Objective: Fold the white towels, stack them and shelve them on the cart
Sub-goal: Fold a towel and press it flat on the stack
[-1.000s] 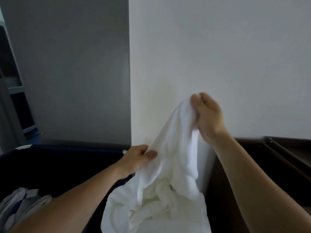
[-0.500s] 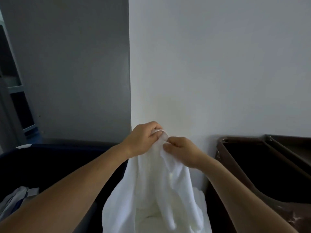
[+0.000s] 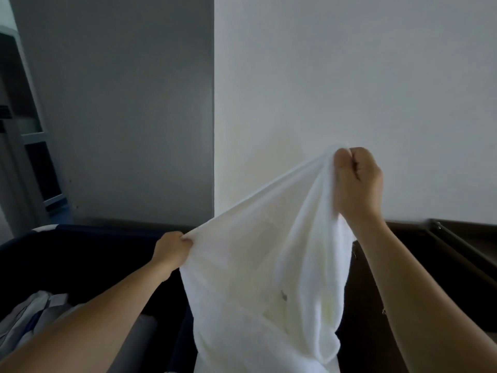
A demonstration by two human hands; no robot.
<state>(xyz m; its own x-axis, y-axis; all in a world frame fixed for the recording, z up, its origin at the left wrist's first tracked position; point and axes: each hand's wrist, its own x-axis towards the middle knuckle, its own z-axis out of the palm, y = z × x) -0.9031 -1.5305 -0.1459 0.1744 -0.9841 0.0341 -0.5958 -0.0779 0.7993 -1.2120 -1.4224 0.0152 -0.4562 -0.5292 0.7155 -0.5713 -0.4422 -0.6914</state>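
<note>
Though creased, white towel [image 3: 258, 265] outspread.

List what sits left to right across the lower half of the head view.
Striped laundry in the dark blue bin → left hand → white towel → right hand → brown bin.

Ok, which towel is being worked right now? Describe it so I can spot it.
Find the corner where the grey wall meets the white wall. Just below it hangs the towel, stretched between the left hand and the raised right hand. It is plain white and held up, unlike the blue-striped linen lying in the dark bin.
</note>
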